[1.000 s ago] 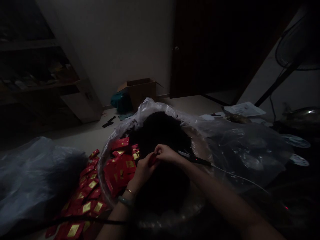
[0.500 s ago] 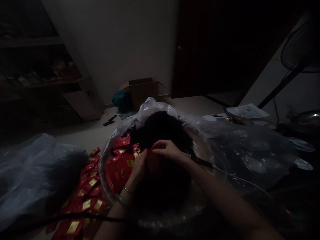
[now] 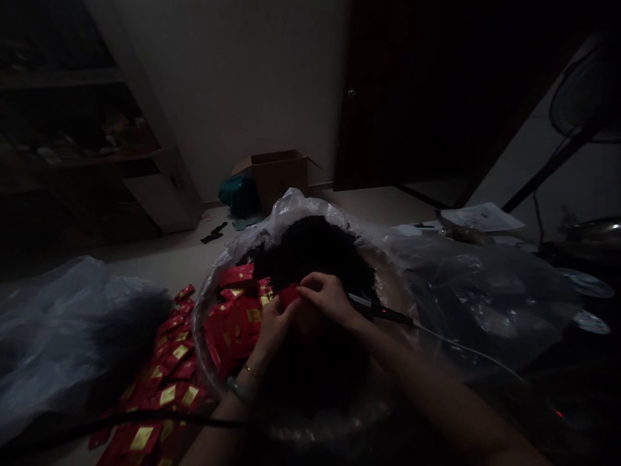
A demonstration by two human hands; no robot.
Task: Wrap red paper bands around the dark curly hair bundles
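Both my hands meet over a dark heap (image 3: 315,259) of loose stuff inside a clear plastic bag (image 3: 436,278). My left hand (image 3: 272,323) and my right hand (image 3: 328,298) each pinch the same small red packet (image 3: 290,295), fingers closed on it. Several red packets with gold labels (image 3: 233,317) lie just left of my hands inside the bag. More of the red packets (image 3: 165,382) are spread on the floor at the lower left. A slim dark tool with a red light (image 3: 381,310) lies right of my right hand, a thin cord trailing from it.
A second plastic bag (image 3: 63,323) bulges at the left. A cardboard box (image 3: 276,171) and a teal bundle (image 3: 237,194) stand by the far wall. Shelves (image 3: 87,149) fill the left. A fan (image 3: 582,97), papers (image 3: 480,217) and metal dishes (image 3: 589,281) sit at the right.
My hands drew slightly apart and came together again on the red packet, which now shows between the fingers. The camera view shifted a little to the left.
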